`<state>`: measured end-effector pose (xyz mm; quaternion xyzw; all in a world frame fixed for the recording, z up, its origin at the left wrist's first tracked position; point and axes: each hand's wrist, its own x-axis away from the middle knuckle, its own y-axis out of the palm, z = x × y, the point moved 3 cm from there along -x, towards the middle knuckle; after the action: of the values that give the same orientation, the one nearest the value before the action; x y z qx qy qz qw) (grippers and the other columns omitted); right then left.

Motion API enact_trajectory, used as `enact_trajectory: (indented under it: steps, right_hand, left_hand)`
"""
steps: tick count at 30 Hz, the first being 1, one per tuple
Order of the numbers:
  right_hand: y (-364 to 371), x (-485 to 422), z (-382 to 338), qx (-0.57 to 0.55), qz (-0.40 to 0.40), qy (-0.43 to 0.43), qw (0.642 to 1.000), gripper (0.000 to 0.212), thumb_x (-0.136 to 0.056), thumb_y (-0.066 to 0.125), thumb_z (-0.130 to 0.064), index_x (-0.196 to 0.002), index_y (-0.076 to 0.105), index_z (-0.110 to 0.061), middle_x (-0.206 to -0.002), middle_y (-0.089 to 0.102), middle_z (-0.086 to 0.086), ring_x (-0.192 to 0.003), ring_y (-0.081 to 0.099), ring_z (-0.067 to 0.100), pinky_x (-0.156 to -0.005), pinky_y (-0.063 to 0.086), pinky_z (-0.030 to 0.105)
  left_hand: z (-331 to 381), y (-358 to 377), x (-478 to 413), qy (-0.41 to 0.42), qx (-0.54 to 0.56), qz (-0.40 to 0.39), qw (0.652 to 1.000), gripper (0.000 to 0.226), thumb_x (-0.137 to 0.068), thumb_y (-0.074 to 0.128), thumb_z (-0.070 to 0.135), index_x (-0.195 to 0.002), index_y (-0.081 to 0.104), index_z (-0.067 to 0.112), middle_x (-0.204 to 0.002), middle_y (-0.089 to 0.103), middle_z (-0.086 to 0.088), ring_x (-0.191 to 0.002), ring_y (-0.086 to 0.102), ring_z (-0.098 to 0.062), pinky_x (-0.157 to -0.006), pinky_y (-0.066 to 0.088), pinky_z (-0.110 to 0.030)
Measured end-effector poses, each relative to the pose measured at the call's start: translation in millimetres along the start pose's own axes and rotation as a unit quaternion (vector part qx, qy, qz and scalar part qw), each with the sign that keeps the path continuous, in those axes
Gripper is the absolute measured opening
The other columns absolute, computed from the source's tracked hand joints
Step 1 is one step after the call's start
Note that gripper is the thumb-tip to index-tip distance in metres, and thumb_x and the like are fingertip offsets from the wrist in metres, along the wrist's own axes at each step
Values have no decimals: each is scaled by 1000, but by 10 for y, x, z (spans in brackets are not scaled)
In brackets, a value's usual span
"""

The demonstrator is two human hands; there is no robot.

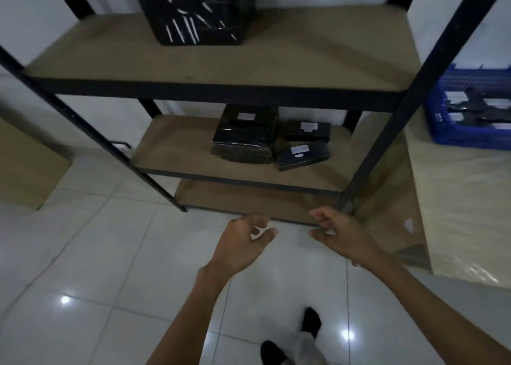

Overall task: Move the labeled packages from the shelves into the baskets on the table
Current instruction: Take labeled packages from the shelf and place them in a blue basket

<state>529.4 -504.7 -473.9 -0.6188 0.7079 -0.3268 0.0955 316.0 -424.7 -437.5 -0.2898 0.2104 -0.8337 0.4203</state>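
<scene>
On the middle shelf (177, 154) lie three black wrapped packages with white labels: a large bulky one (244, 135), a flat one (308, 131) behind to its right, and another flat one (302, 155) in front. A tall black wrapped package (193, 7) stands on the upper shelf (110, 54). At the right, a blue basket (467, 107) on the table (464, 198) holds several black labeled packages. My left hand (243, 243) and my right hand (340, 234) hang in front of the lowest shelf, fingers loosely curled, both holding nothing.
The black metal rack has slanted posts at left (91, 132) and right (414, 93). A brown cardboard box (27, 165) stands on the tiled floor at the left. My black shoes (290, 339) show at the bottom.
</scene>
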Motion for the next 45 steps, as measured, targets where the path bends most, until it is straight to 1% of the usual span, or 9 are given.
enact_trajectory:
  steps: [7, 12, 16, 21, 27, 32, 36, 39, 45]
  right_hand:
    - [91, -658, -81, -27, 11, 35, 999, 40, -82, 71, -23, -119, 57, -18, -110, 56, -4, -101, 56, 13, -81, 54, 34]
    - [213, -1060, 129, -12, 40, 55, 998, 37, -83, 71, -23, -117, 58, -17, -112, 59, -1, -100, 57, 11, -80, 48, 22]
    - [402, -1542, 540, 27, 92, 41, 995, 33, -82, 71, -21, -111, 60, -13, -108, 61, 2, -99, 58, 15, -77, 37, 13]
    - [581, -2267, 1196, 40, 202, 48, 977, 38, -87, 65, -31, -119, 57, -12, -117, 61, 7, -109, 55, 24, -82, 35, 19]
    - [549, -2833, 1861, 35, 349, -22, 936, 44, -86, 61, -44, -123, 47, -25, -130, 48, 5, -115, 50, 21, -93, 46, 38]
    - [361, -3101, 2032, 63, 434, -57, 897, 54, -86, 55, -53, -128, 42, -22, -132, 47, 7, -118, 47, 26, -88, 41, 32]
    - [201, -3305, 2096, 40, 447, 3, 894, 69, -83, 50, -63, -133, 37, -17, -135, 47, 9, -118, 48, 31, -90, 41, 37]
    - [163, -3387, 2173, -21, 428, 57, 902, 71, -77, 58, -64, -126, 49, -13, -120, 57, 5, -108, 55, 30, -94, 45, 39]
    - [195, -3381, 2267, -131, 377, 9, 917, 71, -56, 68, -68, -108, 63, -20, -108, 67, 4, -101, 61, 27, -95, 48, 41]
  left_hand:
    - [-274, -8, -646, 12, 4, -21, 1000, 36, -84, 69, 41, -112, 66, 19, -103, 65, 12, -95, 60, -7, -82, 47, -20]
    - [-534, 177, -1246, 22, -1, -37, 999, 41, -81, 72, 41, -113, 66, 15, -110, 65, 11, -104, 58, -6, -87, 43, -15]
    - [-831, 592, -1941, 64, -39, -26, 997, 44, -79, 73, 42, -115, 63, 20, -116, 61, 7, -110, 56, -11, -94, 46, -24]
    - [-1282, 1114, -2876, 179, -143, 111, 967, 60, -71, 54, 67, -106, 65, 19, -111, 64, -1, -108, 56, -21, -94, 45, -44]
    - [-1756, 1505, -3450, 283, -196, 277, 897, 57, -72, 52, 69, -92, 62, 17, -96, 56, -1, -93, 52, -25, -81, 42, -41]
    - [-1841, 1633, -3530, 314, -239, 386, 834, 62, -78, 40, 75, -95, 62, 19, -102, 60, 1, -94, 53, -21, -74, 31, -33]
    - [-1831, 1677, -3570, 344, -227, 450, 792, 69, -80, 34, 79, -87, 64, 18, -82, 63, 2, -80, 54, -19, -67, 25, -31]
    - [-1858, 1708, -3593, 369, -227, 480, 763, 69, -81, 36, 79, -82, 66, 17, -74, 63, 1, -74, 54, -21, -65, 28, -32]
    - [-1844, 1705, -3553, 375, -236, 478, 758, 70, -81, 35, 79, -81, 64, 16, -73, 61, 1, -73, 53, -22, -64, 26, -32]
